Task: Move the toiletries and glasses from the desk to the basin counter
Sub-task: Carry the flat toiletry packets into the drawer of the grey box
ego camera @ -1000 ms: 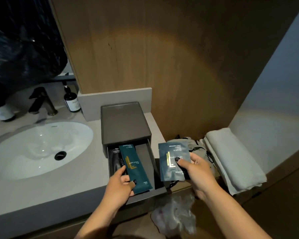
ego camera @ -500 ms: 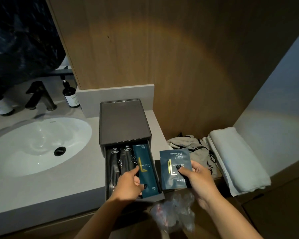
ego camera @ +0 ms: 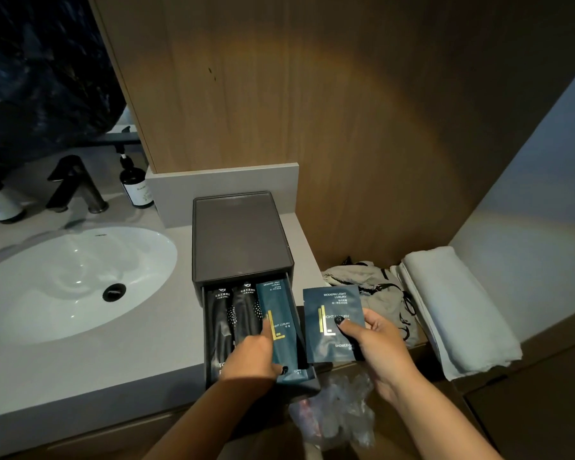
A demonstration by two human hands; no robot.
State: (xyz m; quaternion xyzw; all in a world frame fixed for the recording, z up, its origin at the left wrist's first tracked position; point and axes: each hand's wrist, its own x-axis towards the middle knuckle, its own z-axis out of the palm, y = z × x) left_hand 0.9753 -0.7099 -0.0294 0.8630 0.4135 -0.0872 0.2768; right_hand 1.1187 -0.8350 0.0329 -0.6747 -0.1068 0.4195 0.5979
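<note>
Grey drawer box (ego camera: 238, 237) on basin counter (ego camera: 90, 356), right of sink (ego camera: 63, 280); drawer pulled out, two black sachets (ego camera: 233, 322) inside. Folded towel (ego camera: 452, 307) and crumpled cloth (ego camera: 375, 287) right of box. Left hand (ego camera: 256, 356) pinches teal sachet (ego camera: 278, 327) in drawer. Right hand (ego camera: 377, 340) grips square teal packet (ego camera: 332, 322) just right of drawer.

Dim, warm glow on wood panel (ego camera: 312, 104)

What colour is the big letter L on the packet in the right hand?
Gold, on a dark teal packet held in the right hand; the head view shows it.
</note>
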